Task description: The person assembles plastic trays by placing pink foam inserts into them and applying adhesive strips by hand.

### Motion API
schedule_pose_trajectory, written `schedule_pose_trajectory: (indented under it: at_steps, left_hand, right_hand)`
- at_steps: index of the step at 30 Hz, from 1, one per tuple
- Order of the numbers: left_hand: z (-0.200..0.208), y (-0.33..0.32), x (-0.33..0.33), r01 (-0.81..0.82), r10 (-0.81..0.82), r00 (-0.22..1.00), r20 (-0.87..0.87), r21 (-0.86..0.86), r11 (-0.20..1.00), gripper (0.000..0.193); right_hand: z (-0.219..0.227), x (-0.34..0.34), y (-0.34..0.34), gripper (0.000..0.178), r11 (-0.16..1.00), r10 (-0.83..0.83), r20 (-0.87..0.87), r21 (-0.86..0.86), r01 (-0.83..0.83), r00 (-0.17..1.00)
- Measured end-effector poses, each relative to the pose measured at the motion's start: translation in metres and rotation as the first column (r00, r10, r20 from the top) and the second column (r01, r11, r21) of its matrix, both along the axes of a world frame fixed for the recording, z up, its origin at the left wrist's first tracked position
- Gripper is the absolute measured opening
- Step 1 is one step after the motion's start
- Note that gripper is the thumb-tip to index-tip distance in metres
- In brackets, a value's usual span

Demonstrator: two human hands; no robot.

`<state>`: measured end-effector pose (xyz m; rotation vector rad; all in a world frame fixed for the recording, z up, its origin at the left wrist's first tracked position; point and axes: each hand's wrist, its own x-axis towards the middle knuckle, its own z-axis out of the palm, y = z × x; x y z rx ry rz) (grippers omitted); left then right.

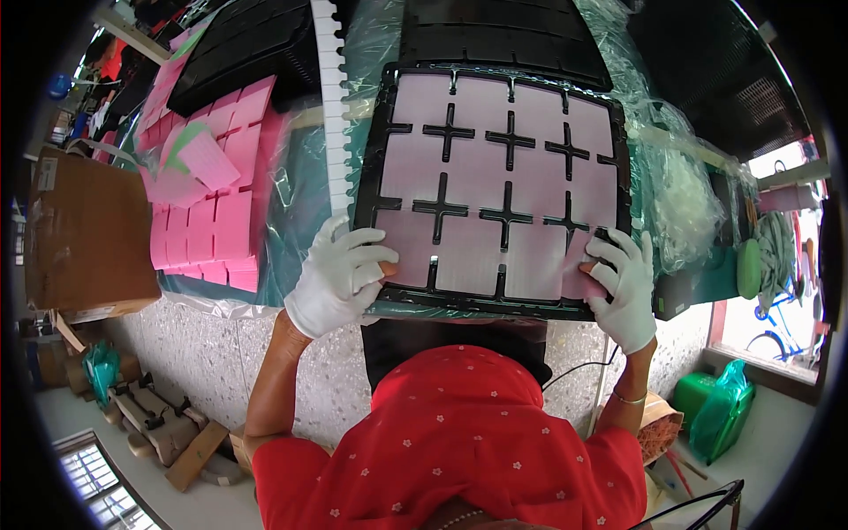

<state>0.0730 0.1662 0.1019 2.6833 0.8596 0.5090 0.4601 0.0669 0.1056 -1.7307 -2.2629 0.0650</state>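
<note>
A pink slotted sheet [477,181] lies in a black tray [539,308], whose cross-shaped ridges stand up through the slots. My left hand [340,276], in a white glove with a bare fingertip showing, has its fingers curled at the sheet's near left corner. At the near right corner my right hand [624,287], gloved the same way, pinches the sheet's edge between thumb and fingers. That corner looks bent up a little from the tray. The undersides of both hands are hidden.
Left of the tray stand a notched white strip [332,106] and a stack of bright pink sheets [208,231] with loose scraps on top. Black trays [503,35] lie beyond. Clear plastic film [676,194] bunches at the right; a cardboard box [88,234] stands far left.
</note>
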Motion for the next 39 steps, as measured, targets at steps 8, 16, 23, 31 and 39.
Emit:
schedule_pose_trajectory:
  at_steps: [8,16,23,31,39]
  left_hand:
    - [0.025,-0.013,-0.009,-0.062,0.065,0.995,-0.078,0.037,0.997,0.012]
    - [0.031,-0.031,0.02,-0.124,0.139,0.987,-0.08,0.168,0.978,0.032]
    - [0.013,-0.027,0.062,0.026,-0.025,1.0,-0.01,0.083,0.996,0.042]
    - [0.016,-0.038,0.109,0.085,-0.086,0.985,0.15,0.013,0.996,0.037]
    - [0.014,-0.043,0.186,0.2,-0.174,0.976,-0.13,0.229,0.952,0.054]
  right_hand:
    - [0.024,0.003,-0.014,0.041,0.989,-0.068,0.004,-0.129,0.068,0.998]
    - [0.023,0.021,-0.011,0.038,0.838,-0.439,0.049,0.381,0.39,0.897]
    - [0.007,-0.012,-0.034,0.033,0.923,-0.33,0.023,0.217,0.317,0.944]
    - [-0.006,-0.018,-0.041,0.021,0.896,-0.399,-0.13,0.154,0.416,0.908]
    - [-0.022,-0.009,-0.049,0.017,0.847,-0.403,-0.375,0.193,0.496,0.834]
